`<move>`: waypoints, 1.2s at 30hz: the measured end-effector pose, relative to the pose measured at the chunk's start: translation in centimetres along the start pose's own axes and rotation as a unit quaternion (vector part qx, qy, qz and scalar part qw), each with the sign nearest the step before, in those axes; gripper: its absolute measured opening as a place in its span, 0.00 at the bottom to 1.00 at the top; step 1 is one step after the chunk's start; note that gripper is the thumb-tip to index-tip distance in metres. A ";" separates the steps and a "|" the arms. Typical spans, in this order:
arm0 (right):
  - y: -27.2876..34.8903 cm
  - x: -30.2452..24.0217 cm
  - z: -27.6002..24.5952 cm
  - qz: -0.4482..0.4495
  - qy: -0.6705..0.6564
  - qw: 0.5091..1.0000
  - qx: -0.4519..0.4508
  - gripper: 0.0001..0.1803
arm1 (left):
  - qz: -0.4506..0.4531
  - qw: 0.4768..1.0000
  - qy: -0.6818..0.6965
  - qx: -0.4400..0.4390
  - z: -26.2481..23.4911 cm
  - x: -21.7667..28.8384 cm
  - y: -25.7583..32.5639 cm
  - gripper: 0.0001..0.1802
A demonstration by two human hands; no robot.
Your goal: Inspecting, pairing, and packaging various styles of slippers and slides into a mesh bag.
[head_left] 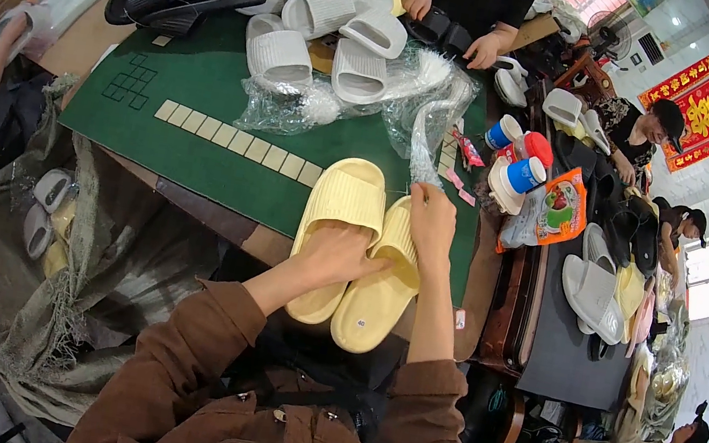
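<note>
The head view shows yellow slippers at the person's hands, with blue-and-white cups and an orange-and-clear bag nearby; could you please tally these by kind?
Pale yellow ribbed slip-on slippers: 2
Blue-and-white round cups: 2
Orange-and-clear plastic bag: 1
Total: 5

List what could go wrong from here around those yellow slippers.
The yellow slippers appear to jut past the near edge of the green tabletop, so they might slip off if let go. The crumpled clear plastic reaching the right hand could snag as that hand moves. A careless sideways sweep might also knock the nearer blue-and-white cup to its right.
</note>
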State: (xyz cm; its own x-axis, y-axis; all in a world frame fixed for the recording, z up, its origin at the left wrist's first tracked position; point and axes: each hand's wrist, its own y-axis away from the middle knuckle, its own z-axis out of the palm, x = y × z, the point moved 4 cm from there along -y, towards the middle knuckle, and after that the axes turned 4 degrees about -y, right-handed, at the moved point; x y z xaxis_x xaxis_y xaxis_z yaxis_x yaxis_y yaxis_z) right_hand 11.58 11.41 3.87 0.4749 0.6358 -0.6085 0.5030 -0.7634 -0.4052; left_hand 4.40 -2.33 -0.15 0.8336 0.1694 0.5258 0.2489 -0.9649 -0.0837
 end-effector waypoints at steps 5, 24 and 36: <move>-0.5 0.4 2.0 0.081 0.102 0.986 -0.100 0.11 | -0.001 1.000 0.005 -0.008 -0.9 0.4 -0.1 0.33; 0.6 -3.5 0.3 -0.169 -0.136 0.976 -0.012 0.07 | 0.032 0.969 0.129 0.209 -6.4 -0.4 -3.4 0.14; 0.9 -1.9 0.9 -0.097 -0.185 0.978 -0.013 0.06 | 0.044 0.962 0.186 0.194 -4.0 -1.2 -6.7 0.07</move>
State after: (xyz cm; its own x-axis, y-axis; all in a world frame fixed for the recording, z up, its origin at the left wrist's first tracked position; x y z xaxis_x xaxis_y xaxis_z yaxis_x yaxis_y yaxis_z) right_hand 10.49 9.45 4.02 0.0767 0.6802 -0.7290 0.5786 -0.6258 -0.5231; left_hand -0.23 3.11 3.18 0.6432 -0.0625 0.7632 0.4118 -0.8120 -0.4136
